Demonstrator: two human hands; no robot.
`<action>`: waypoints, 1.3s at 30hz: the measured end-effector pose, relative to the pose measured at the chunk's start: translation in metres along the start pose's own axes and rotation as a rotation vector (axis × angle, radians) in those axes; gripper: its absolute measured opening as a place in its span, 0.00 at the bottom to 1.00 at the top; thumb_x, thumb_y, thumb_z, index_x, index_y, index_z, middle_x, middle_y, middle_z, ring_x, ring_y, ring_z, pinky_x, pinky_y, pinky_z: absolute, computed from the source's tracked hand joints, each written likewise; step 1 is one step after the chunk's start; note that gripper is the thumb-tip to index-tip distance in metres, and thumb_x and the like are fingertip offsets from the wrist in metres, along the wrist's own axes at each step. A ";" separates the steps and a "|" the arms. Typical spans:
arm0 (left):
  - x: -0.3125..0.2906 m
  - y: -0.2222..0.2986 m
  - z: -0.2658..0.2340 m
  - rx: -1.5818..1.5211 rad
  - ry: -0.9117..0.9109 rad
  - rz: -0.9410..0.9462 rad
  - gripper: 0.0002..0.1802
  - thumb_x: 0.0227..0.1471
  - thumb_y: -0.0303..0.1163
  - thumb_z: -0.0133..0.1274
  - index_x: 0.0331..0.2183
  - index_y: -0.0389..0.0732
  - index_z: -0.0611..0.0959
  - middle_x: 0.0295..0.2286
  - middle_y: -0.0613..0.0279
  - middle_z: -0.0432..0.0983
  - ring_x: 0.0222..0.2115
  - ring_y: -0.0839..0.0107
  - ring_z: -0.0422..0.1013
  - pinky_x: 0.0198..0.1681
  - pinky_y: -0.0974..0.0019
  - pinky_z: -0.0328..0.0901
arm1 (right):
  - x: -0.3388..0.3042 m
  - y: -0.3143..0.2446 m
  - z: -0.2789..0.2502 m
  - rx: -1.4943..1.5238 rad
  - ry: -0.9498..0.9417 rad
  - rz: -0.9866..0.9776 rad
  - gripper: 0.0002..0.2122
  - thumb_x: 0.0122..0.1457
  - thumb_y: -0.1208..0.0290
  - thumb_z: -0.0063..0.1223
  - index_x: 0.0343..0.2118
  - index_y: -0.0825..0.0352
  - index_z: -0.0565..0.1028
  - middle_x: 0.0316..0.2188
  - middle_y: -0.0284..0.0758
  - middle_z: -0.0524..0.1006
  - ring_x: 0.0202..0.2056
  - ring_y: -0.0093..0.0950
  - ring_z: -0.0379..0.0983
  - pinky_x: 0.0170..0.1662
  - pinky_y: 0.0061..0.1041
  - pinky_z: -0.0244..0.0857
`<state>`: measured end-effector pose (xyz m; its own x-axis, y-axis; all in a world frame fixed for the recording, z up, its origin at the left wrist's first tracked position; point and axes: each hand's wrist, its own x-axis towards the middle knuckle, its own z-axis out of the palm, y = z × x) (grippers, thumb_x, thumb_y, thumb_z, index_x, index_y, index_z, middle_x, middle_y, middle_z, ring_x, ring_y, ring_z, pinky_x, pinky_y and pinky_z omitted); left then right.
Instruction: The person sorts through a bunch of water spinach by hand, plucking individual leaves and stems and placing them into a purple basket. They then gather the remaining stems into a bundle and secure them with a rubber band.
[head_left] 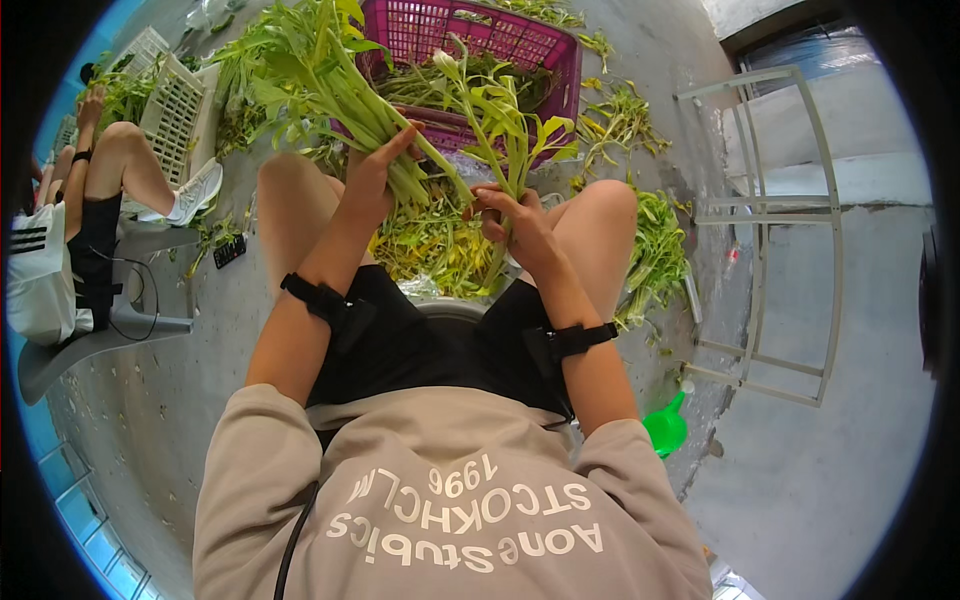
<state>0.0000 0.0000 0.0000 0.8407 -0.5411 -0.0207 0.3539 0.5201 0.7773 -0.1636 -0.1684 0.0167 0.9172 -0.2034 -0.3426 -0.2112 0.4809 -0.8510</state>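
Note:
My left hand point(375, 172) grips a thick bunch of green leafy stalks point(320, 75) that fans up and to the left. My right hand point(515, 222) pinches a single leafy stalk point(492, 115) by its lower stem, held upright next to the bunch. Both hands are above my knees, over a pile of yellow-green trimmed leaves point(435, 245) on the floor between my legs. Each wrist wears a black strap.
A pink plastic crate point(545, 45) with greens stands just beyond my hands. White crates point(175, 95) and another seated person point(75, 220) are at the left. A white metal frame point(790, 230) is at the right, a green plastic object point(665, 428) near it. Leaf scraps point(655, 250) litter the concrete floor.

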 end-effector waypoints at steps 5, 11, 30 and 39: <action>-0.002 -0.002 0.007 0.038 0.060 0.019 0.13 0.57 0.24 0.60 0.44 0.40 0.78 0.33 0.61 0.80 0.30 0.73 0.75 0.34 0.68 0.70 | -0.005 0.003 0.000 -0.034 0.003 0.000 0.11 0.62 0.73 0.56 0.42 0.77 0.76 0.29 0.42 0.81 0.16 0.16 0.63 0.19 0.18 0.57; -0.001 -0.006 0.007 0.093 0.057 0.051 0.13 0.56 0.24 0.61 0.43 0.39 0.77 0.33 0.61 0.79 0.30 0.74 0.74 0.34 0.68 0.69 | 0.001 0.002 -0.001 -0.065 -0.017 -0.008 0.10 0.61 0.73 0.56 0.40 0.76 0.77 0.28 0.41 0.81 0.16 0.15 0.63 0.19 0.17 0.56; -0.009 -0.010 0.008 0.034 0.007 -0.154 0.09 0.60 0.30 0.56 0.43 0.39 0.80 0.38 0.62 0.80 0.34 0.73 0.74 0.37 0.67 0.71 | 0.012 0.018 0.000 -0.370 0.286 -0.217 0.07 0.55 0.74 0.59 0.29 0.73 0.78 0.19 0.33 0.77 0.16 0.18 0.66 0.20 0.19 0.56; -0.012 -0.017 0.015 0.033 -0.017 -0.064 0.11 0.58 0.25 0.58 0.43 0.40 0.77 0.35 0.56 0.81 0.31 0.69 0.77 0.33 0.64 0.74 | 0.019 0.022 0.014 -1.039 0.658 -0.693 0.08 0.48 0.72 0.61 0.24 0.72 0.78 0.16 0.45 0.75 0.19 0.39 0.74 0.26 0.36 0.66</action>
<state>-0.0223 -0.0124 -0.0034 0.8095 -0.5840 -0.0601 0.3925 0.4623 0.7951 -0.1460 -0.1500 -0.0032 0.6741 -0.6302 0.3853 -0.2030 -0.6596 -0.7237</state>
